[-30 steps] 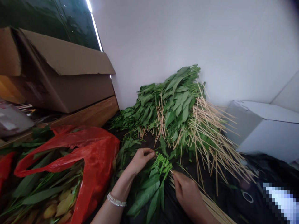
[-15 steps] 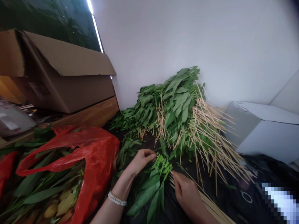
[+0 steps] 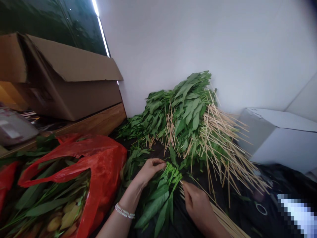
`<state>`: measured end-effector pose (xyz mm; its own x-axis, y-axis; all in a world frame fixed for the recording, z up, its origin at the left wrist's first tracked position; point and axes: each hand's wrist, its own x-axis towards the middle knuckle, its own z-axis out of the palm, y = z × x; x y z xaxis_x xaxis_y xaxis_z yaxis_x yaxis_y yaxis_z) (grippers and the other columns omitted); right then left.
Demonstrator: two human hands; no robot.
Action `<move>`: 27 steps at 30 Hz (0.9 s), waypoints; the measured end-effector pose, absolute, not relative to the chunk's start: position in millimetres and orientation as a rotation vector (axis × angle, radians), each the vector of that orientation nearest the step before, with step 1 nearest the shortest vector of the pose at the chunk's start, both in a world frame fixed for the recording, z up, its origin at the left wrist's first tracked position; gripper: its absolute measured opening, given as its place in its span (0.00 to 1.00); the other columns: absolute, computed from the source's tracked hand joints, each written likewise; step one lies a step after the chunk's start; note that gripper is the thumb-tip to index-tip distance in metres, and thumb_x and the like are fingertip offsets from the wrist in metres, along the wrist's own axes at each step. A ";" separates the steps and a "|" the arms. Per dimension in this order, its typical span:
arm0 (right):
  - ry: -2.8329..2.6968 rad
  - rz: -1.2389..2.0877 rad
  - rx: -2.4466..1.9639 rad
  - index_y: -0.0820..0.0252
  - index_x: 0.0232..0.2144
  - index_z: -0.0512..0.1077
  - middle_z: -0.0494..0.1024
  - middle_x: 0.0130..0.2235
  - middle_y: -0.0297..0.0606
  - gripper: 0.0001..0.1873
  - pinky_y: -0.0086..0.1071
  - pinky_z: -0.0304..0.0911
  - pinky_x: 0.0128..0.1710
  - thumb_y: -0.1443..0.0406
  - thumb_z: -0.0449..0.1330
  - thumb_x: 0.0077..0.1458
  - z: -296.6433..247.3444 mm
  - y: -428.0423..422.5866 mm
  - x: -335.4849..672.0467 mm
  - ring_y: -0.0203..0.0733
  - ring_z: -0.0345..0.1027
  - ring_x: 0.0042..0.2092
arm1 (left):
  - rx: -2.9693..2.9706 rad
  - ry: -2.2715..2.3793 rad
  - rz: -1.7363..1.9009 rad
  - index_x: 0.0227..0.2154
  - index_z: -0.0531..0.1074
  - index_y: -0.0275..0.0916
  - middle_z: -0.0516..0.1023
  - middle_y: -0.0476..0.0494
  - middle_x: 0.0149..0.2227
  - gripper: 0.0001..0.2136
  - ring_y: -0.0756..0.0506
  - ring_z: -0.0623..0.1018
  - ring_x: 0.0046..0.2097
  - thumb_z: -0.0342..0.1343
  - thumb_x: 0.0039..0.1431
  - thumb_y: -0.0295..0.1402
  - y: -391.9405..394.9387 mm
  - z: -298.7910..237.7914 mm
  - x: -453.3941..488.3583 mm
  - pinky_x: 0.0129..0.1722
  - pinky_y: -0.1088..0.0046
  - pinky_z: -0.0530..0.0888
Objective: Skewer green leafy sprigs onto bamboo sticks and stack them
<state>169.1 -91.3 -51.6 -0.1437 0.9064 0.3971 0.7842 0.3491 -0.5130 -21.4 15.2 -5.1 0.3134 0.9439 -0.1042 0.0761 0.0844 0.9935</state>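
My left hand (image 3: 149, 171) is curled with its fingertips pinched on the cut stem ends of a small bunch of green leafy stalks (image 3: 160, 195) lying on the dark surface. My right hand (image 3: 198, 205) is closed beside the bunch, fingers on thin bamboo skewers (image 3: 223, 218) that run toward the lower right. Behind both hands rises a big heap of skewered leafy greens (image 3: 188, 115) with many skewer ends fanning to the right.
A red plastic bag (image 3: 99, 165) full of greens and yellowish leaves sits at the left. A cardboard box (image 3: 69, 79) rests on a wooden ledge behind it. A white box (image 3: 279, 138) stands at the right against the white wall.
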 end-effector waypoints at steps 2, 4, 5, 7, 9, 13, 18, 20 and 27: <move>-1.956 0.235 -1.479 0.60 0.42 0.70 0.77 0.39 0.41 0.18 0.30 0.64 0.43 0.71 0.42 0.59 -52.3 -91.9 168.9 0.39 0.72 0.41 | 1.298 1.035 0.854 0.27 0.76 0.34 0.75 0.48 0.24 0.16 0.51 0.70 0.26 0.65 0.41 0.43 14.7 -5.1 -21.6 0.30 0.76 0.65; -1.951 0.225 -1.489 0.60 0.43 0.69 0.77 0.39 0.41 0.18 0.31 0.64 0.43 0.71 0.42 0.59 -53.0 -92.5 168.6 0.40 0.72 0.42 | 1.294 1.032 0.843 0.27 0.76 0.33 0.74 0.48 0.24 0.16 0.51 0.69 0.26 0.65 0.40 0.43 14.6 -5.7 -21.6 0.30 0.76 0.64; -1.950 0.221 -1.493 0.60 0.43 0.69 0.77 0.39 0.40 0.18 0.31 0.64 0.42 0.71 0.42 0.59 -53.1 -92.7 168.3 0.40 0.72 0.42 | 1.299 1.033 0.839 0.27 0.76 0.33 0.74 0.48 0.24 0.16 0.51 0.69 0.26 0.65 0.40 0.43 14.7 -6.2 -21.5 0.30 0.76 0.64; -1.959 0.214 -1.495 0.60 0.42 0.70 0.77 0.39 0.40 0.18 0.30 0.65 0.41 0.72 0.42 0.58 -53.2 -92.6 168.0 0.40 0.72 0.41 | 1.315 1.038 0.834 0.27 0.76 0.33 0.74 0.48 0.24 0.16 0.51 0.69 0.26 0.65 0.40 0.42 15.1 -7.1 -21.1 0.30 0.76 0.64; -1.964 0.203 -1.492 0.60 0.41 0.70 0.77 0.38 0.40 0.18 0.30 0.65 0.40 0.72 0.42 0.58 -52.8 -92.0 168.0 0.39 0.73 0.40 | 1.326 1.035 0.844 0.27 0.76 0.33 0.74 0.48 0.25 0.16 0.51 0.69 0.27 0.65 0.41 0.43 15.1 -7.5 -20.5 0.30 0.76 0.64; -1.939 0.172 -1.484 0.60 0.41 0.70 0.77 0.38 0.41 0.17 0.30 0.65 0.42 0.71 0.43 0.59 -51.9 -90.2 169.0 0.39 0.73 0.40 | 1.344 0.992 0.864 0.27 0.75 0.34 0.73 0.50 0.25 0.16 0.52 0.68 0.27 0.62 0.45 0.44 13.9 -6.1 -20.0 0.30 0.77 0.63; -1.911 0.166 -1.466 0.58 0.39 0.70 0.77 0.38 0.40 0.16 0.29 0.65 0.41 0.70 0.43 0.60 -53.1 -89.7 170.2 0.38 0.73 0.39 | 1.428 0.919 0.836 0.32 0.76 0.33 0.75 0.47 0.29 0.18 0.50 0.70 0.31 0.61 0.47 0.46 12.9 -4.7 -21.3 0.33 0.75 0.65; -1.903 0.160 -1.464 0.59 0.40 0.70 0.77 0.38 0.40 0.16 0.29 0.65 0.40 0.70 0.43 0.60 -54.3 -89.9 170.1 0.39 0.73 0.39 | 1.497 0.942 0.851 0.33 0.76 0.33 0.76 0.46 0.31 0.18 0.48 0.71 0.33 0.65 0.41 0.42 13.8 -6.0 -22.1 0.37 0.74 0.65; -1.907 0.157 -1.441 0.58 0.41 0.69 0.77 0.39 0.40 0.16 0.31 0.66 0.41 0.70 0.43 0.60 -56.3 -89.4 170.3 0.40 0.73 0.39 | 1.589 0.980 0.896 0.30 0.76 0.34 0.76 0.46 0.30 0.13 0.47 0.72 0.35 0.65 0.44 0.39 15.5 -8.7 -22.1 0.39 0.72 0.67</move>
